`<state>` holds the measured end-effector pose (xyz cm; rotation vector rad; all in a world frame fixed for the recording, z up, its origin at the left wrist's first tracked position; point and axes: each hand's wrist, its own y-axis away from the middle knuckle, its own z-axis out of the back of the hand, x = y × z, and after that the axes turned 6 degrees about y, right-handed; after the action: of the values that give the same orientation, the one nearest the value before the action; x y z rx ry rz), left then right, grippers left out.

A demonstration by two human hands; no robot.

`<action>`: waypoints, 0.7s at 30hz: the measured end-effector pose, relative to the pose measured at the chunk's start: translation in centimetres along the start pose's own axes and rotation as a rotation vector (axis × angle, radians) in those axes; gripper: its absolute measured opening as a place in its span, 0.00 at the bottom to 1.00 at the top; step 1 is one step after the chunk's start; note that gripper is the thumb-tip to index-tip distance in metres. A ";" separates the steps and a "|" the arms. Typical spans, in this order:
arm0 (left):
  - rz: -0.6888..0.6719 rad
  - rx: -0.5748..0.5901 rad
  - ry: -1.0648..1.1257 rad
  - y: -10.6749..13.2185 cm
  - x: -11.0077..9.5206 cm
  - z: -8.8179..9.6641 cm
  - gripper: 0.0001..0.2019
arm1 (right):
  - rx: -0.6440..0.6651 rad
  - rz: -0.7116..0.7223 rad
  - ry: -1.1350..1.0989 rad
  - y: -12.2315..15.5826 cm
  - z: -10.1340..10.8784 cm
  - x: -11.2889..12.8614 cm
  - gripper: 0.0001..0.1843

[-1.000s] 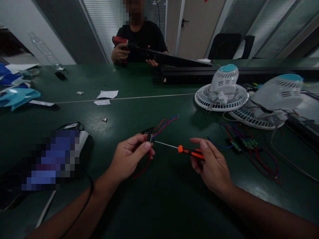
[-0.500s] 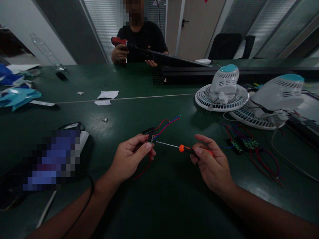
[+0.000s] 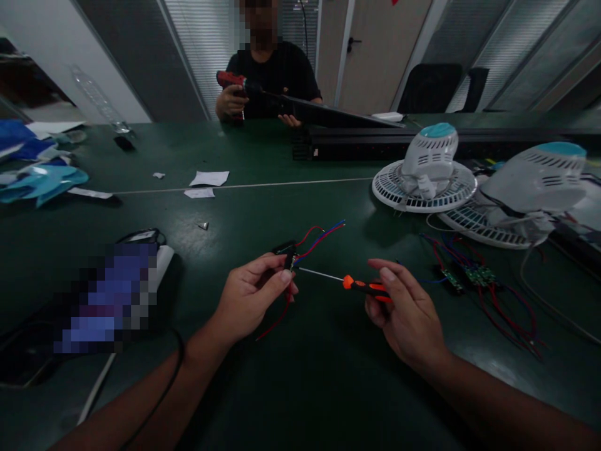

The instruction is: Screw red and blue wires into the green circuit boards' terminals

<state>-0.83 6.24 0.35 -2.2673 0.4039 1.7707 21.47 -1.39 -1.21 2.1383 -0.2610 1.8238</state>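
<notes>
My left hand (image 3: 253,291) pinches a small circuit board (image 3: 292,258) with a black part on it, between thumb and fingers. Red and blue wires (image 3: 323,238) stick out from its far side, and a red wire (image 3: 275,326) hangs down toward me. In my right hand (image 3: 410,310) is a screwdriver (image 3: 369,287) with an orange and black handle, the thumb on top of the handle's rear end and the index finger raised. Its thin shaft points left and the tip meets the board's edge; exact contact there is too small to tell.
Several wired circuit boards (image 3: 479,274) lie to the right, below two upturned white fan heads (image 3: 429,153). A blurred-out device (image 3: 106,294) with cables lies at left. Across the green table (image 3: 263,213), a person holds a red drill (image 3: 232,80) against a black panel (image 3: 338,114).
My right thumb has slid back and up along the handle, baring more of it. The screwdriver tip stays at the board. The whole view has shifted slightly.
</notes>
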 end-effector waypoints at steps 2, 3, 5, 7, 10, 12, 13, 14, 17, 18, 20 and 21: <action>-0.007 -0.002 -0.002 0.0 -0.2 -0.2 0.05 | 0.006 0.009 -0.015 -0.1 -0.1 0.0 0.12; -0.011 -0.006 -0.002 0.0 -0.4 -0.3 0.05 | 0.011 0.016 -0.024 -0.2 -0.1 0.0 0.11; -0.020 -0.012 -0.002 0.0 -0.6 -0.5 0.05 | 0.022 0.036 -0.047 -0.3 -0.1 -0.1 0.12; -0.025 -0.015 -0.003 -0.1 -0.7 -0.5 0.06 | 0.030 0.062 -0.073 -0.4 -0.2 -0.1 0.12; -0.025 -0.012 -0.005 -0.1 -0.6 -0.4 0.06 | 0.026 0.090 -0.095 -0.4 -0.2 -0.1 0.11; -0.024 -0.008 -0.003 -0.1 -0.4 -0.3 0.06 | 0.017 0.094 -0.096 -0.4 -0.2 -0.1 0.12; -0.023 -0.004 -0.002 -0.1 -0.3 -0.2 0.06 | 0.014 0.091 -0.094 -0.4 -0.2 0.0 0.13; -0.021 -0.001 0.000 -0.1 -0.3 -0.2 0.07 | 0.011 0.084 -0.090 -0.4 -0.2 0.1 0.12; -0.018 0.005 -0.001 -0.1 -0.2 -0.2 0.07 | 0.003 0.042 -0.061 -0.3 -0.2 0.3 0.12; -0.020 0.005 -0.001 -0.1 -0.2 -0.3 0.07 | -0.005 0.025 -0.042 -0.2 -0.2 0.4 0.13; -0.023 0.008 0.001 -0.1 -0.2 -0.3 0.06 | -0.027 -0.010 0.008 -0.1 -0.2 0.5 0.16; -0.024 0.009 0.002 -0.1 -0.2 -0.3 0.06 | -0.041 -0.024 0.034 -0.1 -0.3 0.5 0.16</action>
<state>-0.61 6.22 0.65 -2.2590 0.3832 1.7514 21.36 -1.17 -0.68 2.0723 -0.2612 1.8243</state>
